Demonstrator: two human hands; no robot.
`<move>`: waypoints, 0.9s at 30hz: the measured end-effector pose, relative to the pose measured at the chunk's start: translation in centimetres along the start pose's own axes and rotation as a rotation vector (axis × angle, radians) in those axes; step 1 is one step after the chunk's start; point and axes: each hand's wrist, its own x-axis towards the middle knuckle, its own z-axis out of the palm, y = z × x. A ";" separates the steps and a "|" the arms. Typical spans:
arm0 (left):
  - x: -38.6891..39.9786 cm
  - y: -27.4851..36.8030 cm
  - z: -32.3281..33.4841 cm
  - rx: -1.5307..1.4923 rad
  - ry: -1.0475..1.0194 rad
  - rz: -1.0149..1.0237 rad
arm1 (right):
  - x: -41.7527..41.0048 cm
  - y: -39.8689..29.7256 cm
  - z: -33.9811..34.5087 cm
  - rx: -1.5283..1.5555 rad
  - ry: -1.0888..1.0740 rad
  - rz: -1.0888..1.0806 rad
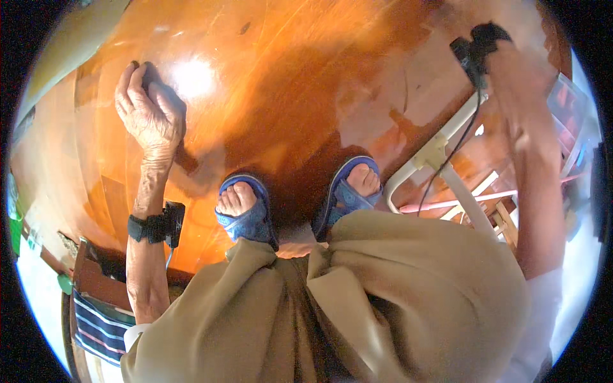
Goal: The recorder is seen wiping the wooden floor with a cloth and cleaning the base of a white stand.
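My left hand [149, 110] is low over a glossy orange-brown floor [292, 72], with its shadow close beside it. Its fingers are bent, and a small dark spot shows at the fingertips; whether that is a held thing is unclear. A black device on a strap [149, 227] circles my left wrist. My right arm [531, 143] reaches forward on the right, blurred. At its far end sits a black device [471, 55] with a thin cable [455, 148] trailing back towards my lap. My right hand itself cannot be made out there.
Blue sandals [246, 220] are on my feet, below tan trousers [407, 287]. A white tubular frame [450, 127] stands at the right, near a pink rod [464, 200] and a clear plastic container [567, 107]. Striped cloth [98, 330] lies at the lower left.
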 end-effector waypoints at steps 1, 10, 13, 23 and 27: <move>0.2 0.2 0.3 -0.004 0.002 0.006 | 0.0 0.7 -0.8 -0.019 -0.033 0.040; -0.1 0.0 -1.1 0.035 -0.033 -0.025 | -4.9 -3.0 -10.8 -0.090 -0.466 0.347; 0.2 0.7 -0.9 0.007 0.012 -0.034 | -3.3 -2.7 -6.7 -0.109 -0.369 0.309; 0.3 1.1 -0.8 -0.064 0.051 -0.064 | -13.2 -8.4 -0.9 -0.019 0.089 0.328; 0.2 1.1 -0.5 -0.069 0.052 -0.072 | -16.0 -10.6 -1.8 0.055 -0.065 0.484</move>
